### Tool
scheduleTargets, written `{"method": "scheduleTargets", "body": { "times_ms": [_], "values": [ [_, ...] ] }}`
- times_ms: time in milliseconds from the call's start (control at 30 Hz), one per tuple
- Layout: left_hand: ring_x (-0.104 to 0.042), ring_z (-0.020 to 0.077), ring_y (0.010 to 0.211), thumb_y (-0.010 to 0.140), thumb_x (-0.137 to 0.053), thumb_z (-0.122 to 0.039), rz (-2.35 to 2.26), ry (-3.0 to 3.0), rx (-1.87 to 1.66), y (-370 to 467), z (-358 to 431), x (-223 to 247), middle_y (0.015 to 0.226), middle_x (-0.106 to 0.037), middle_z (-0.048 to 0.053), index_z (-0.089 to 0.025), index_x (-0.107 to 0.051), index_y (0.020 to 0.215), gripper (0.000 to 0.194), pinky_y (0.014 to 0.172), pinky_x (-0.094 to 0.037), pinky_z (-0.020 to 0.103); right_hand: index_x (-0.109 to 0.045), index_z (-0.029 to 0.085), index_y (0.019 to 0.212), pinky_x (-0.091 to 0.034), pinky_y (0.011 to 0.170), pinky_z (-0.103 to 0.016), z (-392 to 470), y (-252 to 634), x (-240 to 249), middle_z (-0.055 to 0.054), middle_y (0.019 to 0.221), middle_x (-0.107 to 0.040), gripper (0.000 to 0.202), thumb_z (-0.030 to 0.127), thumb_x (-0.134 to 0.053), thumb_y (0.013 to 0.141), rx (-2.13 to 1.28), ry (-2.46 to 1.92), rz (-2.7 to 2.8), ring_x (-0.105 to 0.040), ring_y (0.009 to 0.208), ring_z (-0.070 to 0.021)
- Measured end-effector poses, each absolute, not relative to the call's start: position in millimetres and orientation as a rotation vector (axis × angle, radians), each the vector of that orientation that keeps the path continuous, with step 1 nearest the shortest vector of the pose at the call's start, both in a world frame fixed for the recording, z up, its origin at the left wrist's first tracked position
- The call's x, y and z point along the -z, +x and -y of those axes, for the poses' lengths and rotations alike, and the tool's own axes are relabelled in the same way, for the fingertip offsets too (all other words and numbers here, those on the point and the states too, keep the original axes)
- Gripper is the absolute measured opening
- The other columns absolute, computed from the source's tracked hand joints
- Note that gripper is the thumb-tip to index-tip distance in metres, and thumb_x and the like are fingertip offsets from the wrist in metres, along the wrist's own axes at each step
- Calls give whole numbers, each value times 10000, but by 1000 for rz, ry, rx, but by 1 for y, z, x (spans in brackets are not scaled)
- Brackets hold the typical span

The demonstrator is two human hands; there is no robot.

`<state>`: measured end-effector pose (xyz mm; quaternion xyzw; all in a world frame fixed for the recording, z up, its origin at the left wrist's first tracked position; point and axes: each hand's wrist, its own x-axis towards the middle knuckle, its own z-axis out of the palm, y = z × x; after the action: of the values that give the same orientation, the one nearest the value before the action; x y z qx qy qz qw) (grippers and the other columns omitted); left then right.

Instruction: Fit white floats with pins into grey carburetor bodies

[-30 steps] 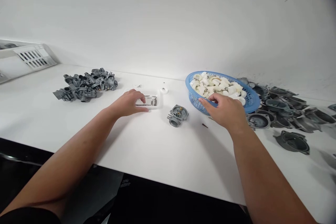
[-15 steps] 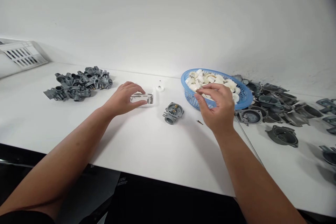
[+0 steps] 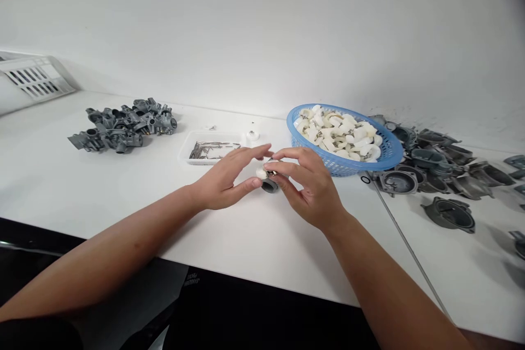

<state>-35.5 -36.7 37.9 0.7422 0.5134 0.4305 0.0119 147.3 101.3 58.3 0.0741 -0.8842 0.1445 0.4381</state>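
A grey metal carburetor body (image 3: 269, 186) stands on the white table in front of me, its upper part mostly covered by my fingers. On top of it is a white plastic float (image 3: 261, 173). The fingertips of my right hand (image 3: 309, 183) pinch this float from the right. My left hand (image 3: 229, 179) is at the other side, thumb and fingers spread apart, the thumb tip close to the float or touching it. Just behind the left hand lies a white tray (image 3: 184, 154) with thin metal pins (image 3: 203, 149).
A blue basket (image 3: 348, 165) full of white floats stands back right. Grey bowl-shaped castings (image 3: 449, 213) are heaped beyond it, near a black ring (image 3: 365, 179). More carburetor bodies (image 3: 123, 128) lie in a pile at left. Another white float (image 3: 252, 135) sits behind the tray.
My right hand has moved left from beside the basket to the carburetor body, where a white float now shows. My left hand has left the tray and come right to the same body.
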Motion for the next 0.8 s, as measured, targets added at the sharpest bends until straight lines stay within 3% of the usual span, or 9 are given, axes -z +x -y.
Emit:
{"method": "scheduleTargets", "body": {
  "times_ms": [100,167,233,467,600,700,800],
  "values": [
    [-641,224,1086,1074,-374,-336,-1433,2136,-1311,-30,38,-39,1218,-674,109,-219,-553,1353,352,936,-513,381,-674,263,1168,-506,872,-408,-99,147,-58,-69,1099,-697,244,130,-605,975,-389,205,2216,-670,1013,-210],
    [-634,200,1007,1066,-410,-331,-1399,2042,-1318,-28,39,-42,1100,-674,83,-206,-609,1226,284,898,-515,355,-659,276,1205,-507,867,-405,-99,148,-58,-65,1107,-698,276,126,-584,986,-418,208,2231,-668,1016,-205],
    [-628,198,1042,1042,-492,-324,-1379,1946,-1352,-26,39,-44,1112,-669,72,-216,-613,1214,236,940,-511,355,-649,285,1227,-509,888,-410,-99,148,-59,-65,1144,-694,299,120,-565,992,-449,208,2240,-664,1048,-204],
    [-638,220,1138,955,-660,-315,-1178,1790,-1437,-23,36,-43,1262,-664,80,-266,-612,1277,330,995,-542,393,-624,310,1306,-523,959,-414,-95,149,-59,-71,1259,-652,370,117,-512,1012,-500,218,2280,-633,1178,-204],
    [-655,216,1078,902,-731,-308,-1203,1757,-1535,-23,35,-41,1142,-669,81,-251,-614,1184,311,979,-562,407,-491,336,1467,-500,1054,-458,-90,151,-59,-80,1410,-596,448,186,-454,1046,-529,207,2342,-570,1311,-226],
    [-648,214,1032,866,-774,-328,-1305,1708,-1646,-23,35,-40,1060,-670,74,-239,-606,1136,330,999,-541,440,-329,279,1570,-466,1115,-496,-87,152,-59,-117,1522,-521,567,293,-509,1033,-567,170,2378,-514,1389,-261],
    [-647,213,1019,834,-810,-340,-1428,1656,-1708,-24,34,-37,1032,-676,66,-228,-604,1081,340,1012,-521,457,-384,256,1526,-485,1087,-493,-88,151,-58,-125,1474,-572,596,307,-615,978,-523,111,2370,-556,1342,-275]
  ]
}}
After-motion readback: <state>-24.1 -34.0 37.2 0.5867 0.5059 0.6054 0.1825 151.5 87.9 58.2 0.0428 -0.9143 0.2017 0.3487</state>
